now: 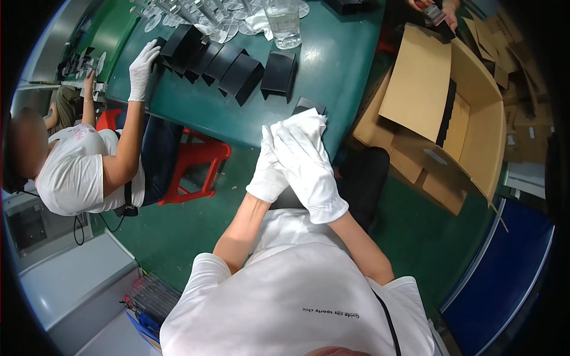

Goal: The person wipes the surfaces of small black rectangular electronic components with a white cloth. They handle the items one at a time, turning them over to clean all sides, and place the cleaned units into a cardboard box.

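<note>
Both my hands wear white gloves and meet at the near edge of the green table. My right hand [306, 163] lies across a white cloth [306, 120], fingers closed over it. Under the cloth, a black box [310, 105] pokes out at its far end; the rest is covered. My left hand [268, 169] is closed against the near left side of the box and cloth, its fingers partly hidden by my right hand. Just beyond stands another black box [279, 74]. More black boxes [240, 77] stand in a slanting row to its left.
A clear plastic jug [282, 24] and metal rods on clear discs [219, 26] stand farther back on the green table [332, 53]. At left, a co-worker's gloved hand [142, 68] touches the row's end. An open cardboard carton [415, 89] is at right, a red stool [199, 163] at left.
</note>
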A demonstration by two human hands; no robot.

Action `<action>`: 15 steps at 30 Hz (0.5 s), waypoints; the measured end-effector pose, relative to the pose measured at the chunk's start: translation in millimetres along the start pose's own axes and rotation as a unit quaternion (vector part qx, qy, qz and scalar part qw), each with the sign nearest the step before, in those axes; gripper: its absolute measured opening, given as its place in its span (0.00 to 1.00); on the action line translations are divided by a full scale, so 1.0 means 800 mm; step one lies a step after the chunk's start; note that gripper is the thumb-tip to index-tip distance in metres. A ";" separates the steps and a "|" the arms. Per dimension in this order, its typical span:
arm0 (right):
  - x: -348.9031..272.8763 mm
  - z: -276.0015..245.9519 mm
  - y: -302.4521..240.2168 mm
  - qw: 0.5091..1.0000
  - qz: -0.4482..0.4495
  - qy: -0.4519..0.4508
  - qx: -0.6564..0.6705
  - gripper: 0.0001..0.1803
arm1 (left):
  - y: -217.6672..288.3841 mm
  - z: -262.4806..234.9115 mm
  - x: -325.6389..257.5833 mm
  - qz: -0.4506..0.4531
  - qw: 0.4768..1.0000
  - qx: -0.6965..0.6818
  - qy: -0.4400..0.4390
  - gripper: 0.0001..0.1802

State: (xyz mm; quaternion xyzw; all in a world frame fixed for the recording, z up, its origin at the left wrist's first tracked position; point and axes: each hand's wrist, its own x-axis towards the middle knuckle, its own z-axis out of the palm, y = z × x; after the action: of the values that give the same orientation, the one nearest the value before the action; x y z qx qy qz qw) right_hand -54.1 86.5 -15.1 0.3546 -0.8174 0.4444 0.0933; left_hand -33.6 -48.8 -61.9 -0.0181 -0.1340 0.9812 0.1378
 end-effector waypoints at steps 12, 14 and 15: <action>-0.151 -0.031 0.072 0.981 0.160 -0.061 0.093 0.20 | -0.031 0.024 -0.039 0.140 0.846 0.401 0.323 0.29; -0.151 -0.032 0.077 0.977 0.177 -0.011 0.116 0.17 | -0.033 0.051 -0.058 0.098 0.748 0.581 0.307 0.29; -0.149 -0.036 0.077 0.972 0.194 -0.003 0.133 0.15 | -0.031 0.064 -0.069 0.078 0.685 0.662 0.295 0.29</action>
State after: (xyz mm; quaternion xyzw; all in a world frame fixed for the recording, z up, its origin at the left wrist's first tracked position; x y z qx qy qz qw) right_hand -12.5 190.2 -94.5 0.1995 -0.8046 0.5575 -0.0449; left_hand 22.2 -53.9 -6.1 -0.2212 0.5994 0.7661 0.0694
